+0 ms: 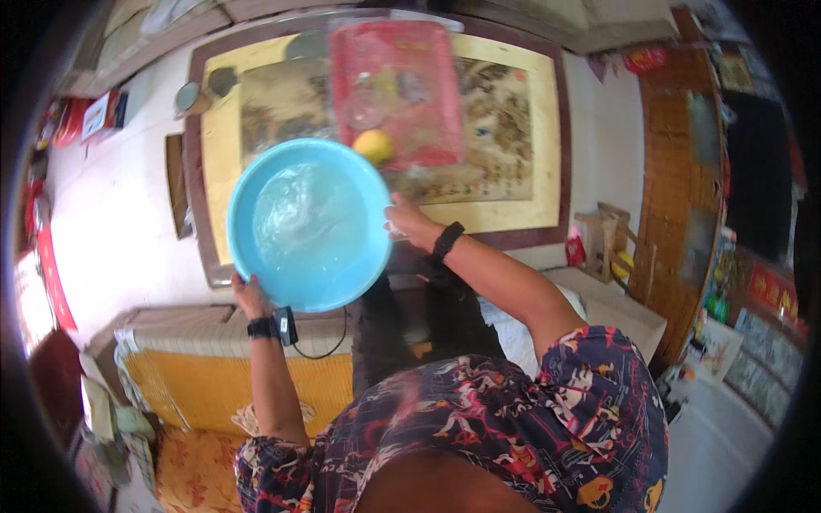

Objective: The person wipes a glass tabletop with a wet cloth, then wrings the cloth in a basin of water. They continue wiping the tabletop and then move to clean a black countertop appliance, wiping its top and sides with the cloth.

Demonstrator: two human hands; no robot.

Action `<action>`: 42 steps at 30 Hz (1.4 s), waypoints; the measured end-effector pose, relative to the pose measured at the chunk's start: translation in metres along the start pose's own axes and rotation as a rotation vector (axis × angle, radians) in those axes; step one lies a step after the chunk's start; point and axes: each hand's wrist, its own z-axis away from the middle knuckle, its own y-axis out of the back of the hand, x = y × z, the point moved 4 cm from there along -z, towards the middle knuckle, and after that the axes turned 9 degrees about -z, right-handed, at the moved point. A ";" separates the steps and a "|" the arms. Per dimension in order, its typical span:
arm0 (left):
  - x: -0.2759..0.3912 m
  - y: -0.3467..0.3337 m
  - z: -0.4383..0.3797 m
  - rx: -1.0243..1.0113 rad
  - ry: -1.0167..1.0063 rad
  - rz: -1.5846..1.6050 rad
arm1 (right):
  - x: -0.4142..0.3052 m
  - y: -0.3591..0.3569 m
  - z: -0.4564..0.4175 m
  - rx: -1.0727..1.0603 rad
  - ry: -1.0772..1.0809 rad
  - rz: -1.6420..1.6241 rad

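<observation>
A round light-blue plastic basin (pixel 369 269) with water (pixel 308 215) in it is held between my two hands. My left hand (pixel 252 296) grips its rim at the lower left. On the right side, my right hand (pixel 410 221) clasps the rim, with something small and white by the fingers. Swirls and bright reflections show on the water. Just past the basin's far rim lies a yellow round fruit (pixel 373 147), by the edge of a red plastic tray (pixel 439 109). Blurred clear items, one like a glass bowl (pixel 364 109), are in the tray.
The tray rests on a low table (pixel 545 128) with a landscape picture on its top. A cup (pixel 190 99) stands at its left edge. Behind the basin is a sofa with a woven mat (pixel 211 385). A wooden stool (pixel 603 240) and wooden cabinet (pixel 670 192) are at right.
</observation>
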 end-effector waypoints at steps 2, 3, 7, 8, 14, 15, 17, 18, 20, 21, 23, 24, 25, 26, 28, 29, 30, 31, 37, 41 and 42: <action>0.009 -0.021 0.029 0.006 0.036 0.048 | 0.001 0.031 0.017 0.032 0.026 -0.017; 0.013 -0.031 0.039 0.007 0.027 0.051 | 0.001 0.048 0.024 0.033 0.031 -0.006; 0.014 -0.085 0.077 -0.040 0.021 0.070 | -0.005 0.127 0.066 0.040 0.070 -0.003; 0.016 -0.102 0.088 -0.060 0.028 0.080 | -0.009 0.150 0.077 0.045 0.088 -0.009; 0.043 -0.227 0.143 -0.202 0.002 0.146 | -0.007 0.293 0.109 0.079 0.152 -0.062; 0.050 -0.248 0.154 -0.208 -0.012 0.158 | -0.008 0.315 0.115 0.109 0.150 -0.080; 0.069 -0.292 0.166 -0.225 -0.081 0.050 | -0.010 0.355 0.127 0.172 0.146 -0.123; 0.070 -0.313 0.162 -0.225 -0.137 -0.068 | -0.008 0.374 0.129 0.185 0.162 -0.146; 0.102 -0.363 0.174 -0.248 -0.262 -0.296 | 0.010 0.425 0.119 0.251 0.194 -0.213; 0.066 -0.374 0.144 -0.279 -0.302 -0.231 | 0.016 0.438 0.108 0.110 0.256 -0.287; 0.096 -0.434 0.166 -0.467 -0.301 -0.110 | 0.036 0.482 0.101 0.180 0.295 -0.416; 0.086 -0.453 0.156 -0.463 -0.205 -0.063 | 0.030 0.489 0.105 0.210 0.264 -0.373; 0.069 -0.469 0.139 -0.414 -0.176 -0.052 | 0.015 0.500 0.110 0.330 0.219 -0.273; 0.089 -0.491 0.151 -0.291 -0.305 -0.243 | 0.015 0.516 0.112 0.365 0.208 -0.264; 0.118 -0.531 0.164 -0.344 -0.266 -0.257 | 0.018 0.546 0.112 0.386 0.224 -0.339; 0.127 -0.552 0.170 -0.368 -0.241 -0.264 | 0.020 0.560 0.110 0.395 0.230 -0.371; 0.133 -0.568 0.167 -0.415 -0.277 -0.211 | 0.021 0.570 0.106 0.394 0.240 -0.388; 0.134 -0.583 0.166 -0.417 -0.266 -0.248 | 0.020 0.580 0.102 0.392 0.249 -0.402; 0.144 -0.630 0.137 -0.408 -0.242 -0.286 | 0.021 0.617 0.042 0.373 0.270 -0.494; 0.149 -0.658 0.115 -0.439 -0.600 -0.420 | 0.033 0.639 0.008 0.390 0.298 -0.525; 0.150 -0.664 0.114 -0.537 -0.433 -0.163 | 0.036 0.644 0.004 0.367 0.351 -0.555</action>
